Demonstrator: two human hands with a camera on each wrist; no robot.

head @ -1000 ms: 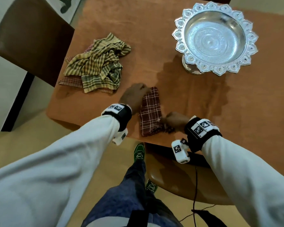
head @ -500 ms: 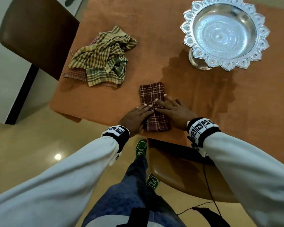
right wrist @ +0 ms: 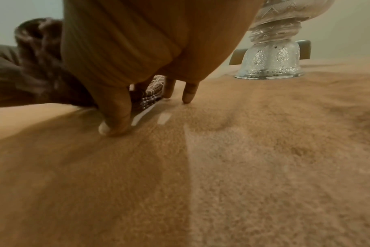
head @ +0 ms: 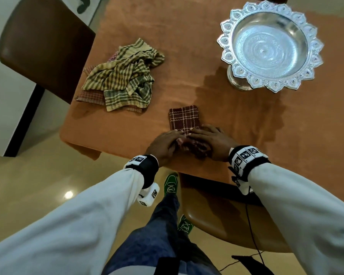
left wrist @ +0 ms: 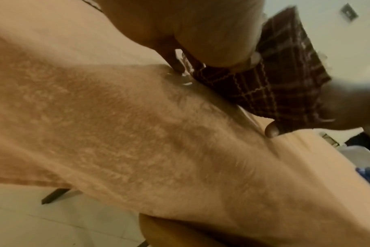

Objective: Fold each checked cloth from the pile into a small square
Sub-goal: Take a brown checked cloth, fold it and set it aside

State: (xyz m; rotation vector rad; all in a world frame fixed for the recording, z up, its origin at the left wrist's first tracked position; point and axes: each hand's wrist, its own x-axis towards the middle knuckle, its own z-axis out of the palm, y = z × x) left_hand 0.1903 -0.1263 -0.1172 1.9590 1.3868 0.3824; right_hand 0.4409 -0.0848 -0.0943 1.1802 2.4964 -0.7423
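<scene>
Gripping the near end of the folded maroon checked cloth (head: 184,119), the left hand (head: 163,143) and the right hand (head: 211,140) sit side by side at the table's near edge, fingers curled over the lifted, bunched fabric, the right thumb pressed into the orange tablecloth (head: 187,46). The cloth's far half lies flat on that tablecloth, just beyond the fingertips. Farther off to the left lies the rumpled pile of olive and yellow checked cloths (head: 123,76); well to the right stands an ornate silver pedestal bowl (head: 270,44).
</scene>
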